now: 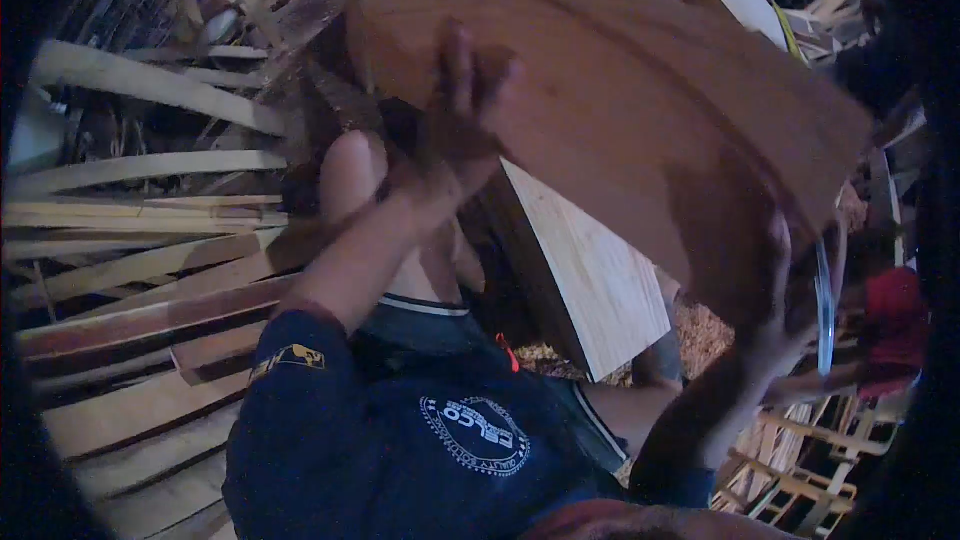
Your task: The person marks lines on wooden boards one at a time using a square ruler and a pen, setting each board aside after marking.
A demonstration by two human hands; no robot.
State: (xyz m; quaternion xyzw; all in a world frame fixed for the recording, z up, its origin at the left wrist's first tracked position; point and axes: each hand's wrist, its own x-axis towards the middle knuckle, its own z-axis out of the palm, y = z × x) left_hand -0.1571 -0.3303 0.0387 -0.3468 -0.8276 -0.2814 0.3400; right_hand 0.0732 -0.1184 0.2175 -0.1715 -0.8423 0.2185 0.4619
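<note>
A large curved reddish-brown wooden panel is tilted across the upper middle. My left hand lies against its near left part, blurred, with fingers apart. At the panel's lower right end, my right hand grips the edge; shadow hides part of its fingers. Beneath the panel, between my knees, is a block with a pale wooden face and a dark side.
Long wooden strips lie stacked at the left. Wood shavings cover the floor beyond the block. Red cloth shows at the right, with a limb near it. Slatted wooden pieces stand at the lower right.
</note>
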